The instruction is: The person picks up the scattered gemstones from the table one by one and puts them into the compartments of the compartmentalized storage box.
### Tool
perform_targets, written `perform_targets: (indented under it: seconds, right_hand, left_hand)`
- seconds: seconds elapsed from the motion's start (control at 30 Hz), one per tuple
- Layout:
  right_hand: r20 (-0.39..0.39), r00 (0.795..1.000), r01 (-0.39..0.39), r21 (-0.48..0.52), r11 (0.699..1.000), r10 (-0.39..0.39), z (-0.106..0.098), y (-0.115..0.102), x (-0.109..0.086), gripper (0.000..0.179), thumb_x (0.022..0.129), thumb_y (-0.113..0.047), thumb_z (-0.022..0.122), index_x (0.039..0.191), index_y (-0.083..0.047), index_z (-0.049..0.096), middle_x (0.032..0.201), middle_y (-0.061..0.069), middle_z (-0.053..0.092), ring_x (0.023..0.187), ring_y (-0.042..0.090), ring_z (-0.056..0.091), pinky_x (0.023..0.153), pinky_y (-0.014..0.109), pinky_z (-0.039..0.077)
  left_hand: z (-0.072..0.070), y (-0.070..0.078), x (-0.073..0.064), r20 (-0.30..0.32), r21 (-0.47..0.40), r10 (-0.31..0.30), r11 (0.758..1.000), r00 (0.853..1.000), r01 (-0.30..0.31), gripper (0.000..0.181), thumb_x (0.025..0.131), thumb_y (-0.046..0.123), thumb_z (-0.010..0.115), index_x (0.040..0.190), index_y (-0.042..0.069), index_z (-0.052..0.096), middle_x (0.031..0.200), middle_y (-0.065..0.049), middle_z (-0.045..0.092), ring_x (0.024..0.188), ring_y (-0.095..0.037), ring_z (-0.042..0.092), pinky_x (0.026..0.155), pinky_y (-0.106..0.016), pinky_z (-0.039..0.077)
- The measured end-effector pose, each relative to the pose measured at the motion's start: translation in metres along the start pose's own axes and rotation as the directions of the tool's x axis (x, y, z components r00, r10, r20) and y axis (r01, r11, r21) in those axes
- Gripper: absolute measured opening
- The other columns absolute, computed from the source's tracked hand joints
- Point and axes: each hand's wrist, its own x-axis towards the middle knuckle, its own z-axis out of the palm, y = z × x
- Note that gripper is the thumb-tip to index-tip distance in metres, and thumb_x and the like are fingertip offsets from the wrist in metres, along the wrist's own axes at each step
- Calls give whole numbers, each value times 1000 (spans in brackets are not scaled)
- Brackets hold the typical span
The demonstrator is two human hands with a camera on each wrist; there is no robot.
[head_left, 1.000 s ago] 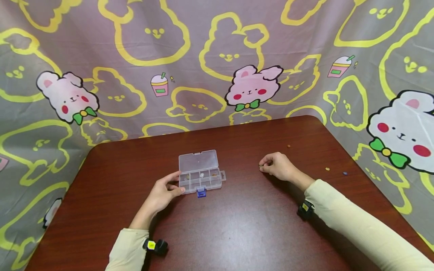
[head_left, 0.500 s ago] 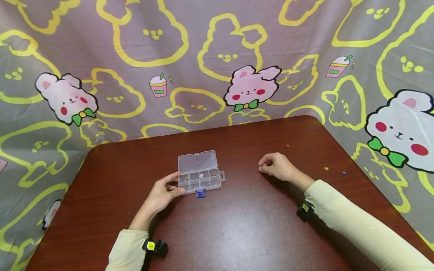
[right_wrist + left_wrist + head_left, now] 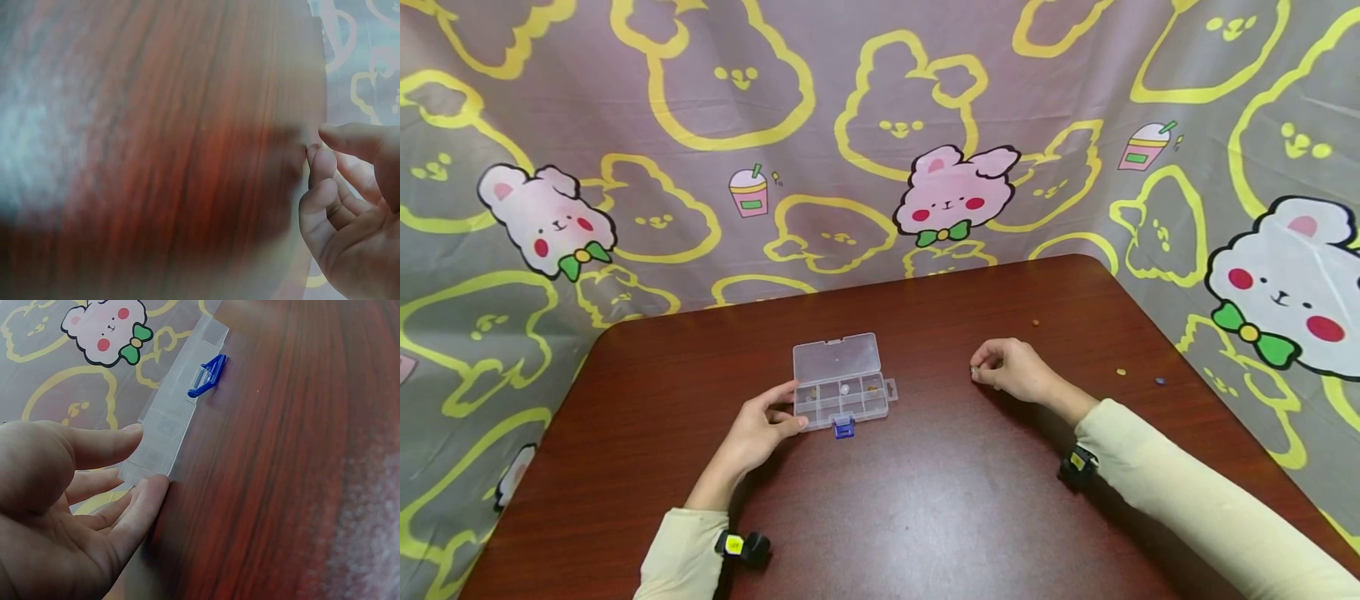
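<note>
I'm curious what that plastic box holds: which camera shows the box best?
The head view: it shows the plastic box open from above, with small pieces in its compartments. The left wrist view shows mostly its front wall and blue latch; the right wrist view, none of it.

Cream sleeves [image 3: 1195, 492]; black wrist cameras [image 3: 758, 550], yellow labels [image 3: 734, 545].
</note>
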Motion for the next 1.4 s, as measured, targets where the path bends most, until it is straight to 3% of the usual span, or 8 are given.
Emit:
perform_targets:
  seconds: [0.97,1.4]
  right_hand:
    - [31,998,59,76,995,-61,23,-21,6,11,84,5,71,93,0,69,75,4,67,59,13,58,53,28,50]
    - [75,993,84,143,986,-96,39,-42,13,11,85,4,74,94,-1,69,76,5,67,58,21,61,52,29,51]
  left_hand:
    - [0,-1,2,-4,22,4,1000,1000,-4,61,88,-2,74,144,-1,51,128,-27,57,89,-25,62,70,-26,50]
    - [0,-2,1,-4,25,1,1000,1000,-1,61,88,-3,73,144,-1,51,127,-27,57,88,-24,63,69,-26,50]
